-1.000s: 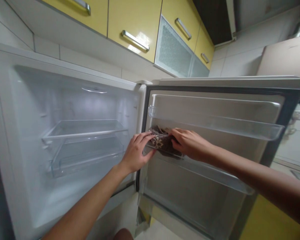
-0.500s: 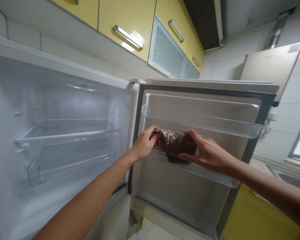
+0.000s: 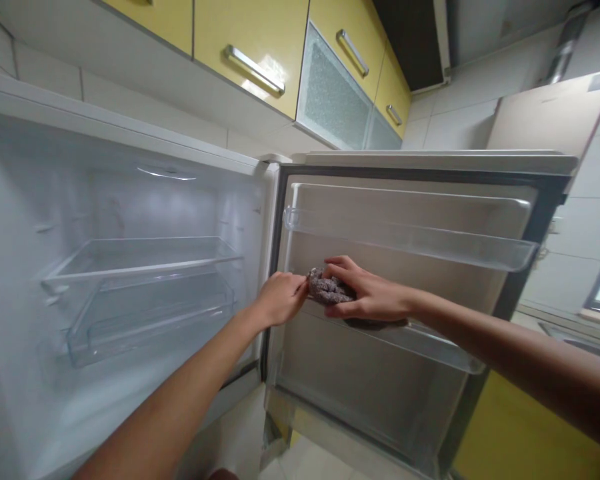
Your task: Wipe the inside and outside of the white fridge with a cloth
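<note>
A brown patterned cloth (image 3: 330, 288), bunched up, is held between my two hands in front of the open refrigerator door (image 3: 370, 393). My left hand (image 3: 283, 297) pinches its left end with closed fingers. Over its top and right side lies my right hand (image 3: 365, 293), fingers curled round it. Part of the cloth hangs below the right palm, by the middle door shelf (image 3: 445, 347). Above both hands runs the upper door shelf (image 3: 420, 247), a clear plastic bin.
On the left stands the lit refrigerator interior with a glass shelf (image 3: 150, 257) and a clear drawer (image 3: 155, 327). Yellow cabinets (image 3: 255, 40) hang overhead. A pale boxy appliance (image 3: 545, 120) is on the right wall, with a sink (image 3: 580, 340) below.
The cloth has gone from a wider rolled shape to a smaller bunch. My right hand has moved left, closer to my left hand. The view has shifted slightly.
</note>
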`<state>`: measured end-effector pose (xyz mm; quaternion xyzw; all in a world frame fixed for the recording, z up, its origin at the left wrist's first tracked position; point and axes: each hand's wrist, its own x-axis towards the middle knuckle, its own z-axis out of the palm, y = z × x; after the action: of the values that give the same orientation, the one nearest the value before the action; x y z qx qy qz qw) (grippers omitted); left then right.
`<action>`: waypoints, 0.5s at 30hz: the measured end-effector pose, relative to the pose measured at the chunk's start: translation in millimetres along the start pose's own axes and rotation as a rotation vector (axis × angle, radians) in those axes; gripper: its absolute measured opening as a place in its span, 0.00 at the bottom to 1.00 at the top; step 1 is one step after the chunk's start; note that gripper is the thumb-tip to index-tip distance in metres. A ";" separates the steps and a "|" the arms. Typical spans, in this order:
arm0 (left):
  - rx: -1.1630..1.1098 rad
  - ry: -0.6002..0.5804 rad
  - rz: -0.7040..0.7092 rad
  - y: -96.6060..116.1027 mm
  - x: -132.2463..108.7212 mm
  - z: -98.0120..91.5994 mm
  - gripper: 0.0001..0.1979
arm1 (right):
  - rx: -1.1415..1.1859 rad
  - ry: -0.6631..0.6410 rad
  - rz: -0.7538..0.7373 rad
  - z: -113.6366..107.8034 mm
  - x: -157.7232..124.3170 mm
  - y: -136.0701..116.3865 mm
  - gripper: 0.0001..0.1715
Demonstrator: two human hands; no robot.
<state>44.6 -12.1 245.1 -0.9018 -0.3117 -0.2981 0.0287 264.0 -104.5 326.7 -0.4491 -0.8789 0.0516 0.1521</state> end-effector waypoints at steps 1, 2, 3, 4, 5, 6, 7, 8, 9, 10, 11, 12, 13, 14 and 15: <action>0.020 0.002 0.038 -0.9 -2.3 -1.1 0.31 | 0.034 -0.066 0.039 -3.1 4.0 3.7 0.37; 0.045 0.005 0.069 -1.3 -4.7 -2.4 0.29 | 0.066 -0.118 0.077 -5.6 6.8 7.2 0.39; 0.073 0.010 0.090 -1.3 -7.1 -3.6 0.26 | 0.091 -0.154 0.111 -7.1 8.7 9.9 0.39; 0.096 0.021 0.100 -0.9 -9.5 -4.6 0.23 | 0.104 -0.173 0.142 -7.3 9.7 11.7 0.38; 0.111 0.036 0.104 -0.5 -11.8 -5.2 0.21 | 0.087 -0.163 0.174 -6.1 10.0 12.2 0.35; 0.116 0.053 0.108 -0.2 -14.1 -5.4 0.20 | 0.027 -0.119 0.199 -3.5 9.8 11.5 0.32; 0.108 0.072 0.111 -0.3 -16.3 -5.1 0.20 | -0.079 -0.051 0.205 0.2 9.6 9.6 0.28; 0.089 0.090 0.115 -0.9 -18.2 -4.1 0.20 | -0.221 0.032 0.180 4.8 9.8 7.1 0.24; 0.062 0.107 0.123 -2.0 -20.0 -2.6 0.20 | -0.382 0.120 0.115 9.6 11.2 4.3 0.21; 0.034 0.122 0.131 -3.6 -21.4 -0.7 0.20 | -0.541 0.207 0.015 14.4 14.3 1.8 0.19; 0.010 0.140 0.137 -5.6 -22.5 1.4 0.20 | -0.688 0.283 -0.113 18.6 19.8 0.1 0.18; -0.010 0.162 0.140 -7.8 -23.3 3.5 0.20 | -0.812 0.341 -0.250 22.2 27.6 -0.4 0.17; -0.026 0.180 0.138 -10.0 -23.9 5.2 0.21 | -0.912 0.388 -0.372 25.0 37.6 0.4 0.15; -0.039 0.190 0.133 -12.1 -24.1 6.4 0.23 | -0.991 0.426 -0.467 27.0 48.9 2.5 0.14; -0.048 0.193 0.124 -13.9 -24.2 7.0 0.25 | -1.056 0.446 -0.532 28.4 60.3 5.5 0.13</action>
<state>25.0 -12.5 224.0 -0.8868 -0.2441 -0.3884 0.0553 226.2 -51.4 311.8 -0.2297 -0.8147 -0.5235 0.0970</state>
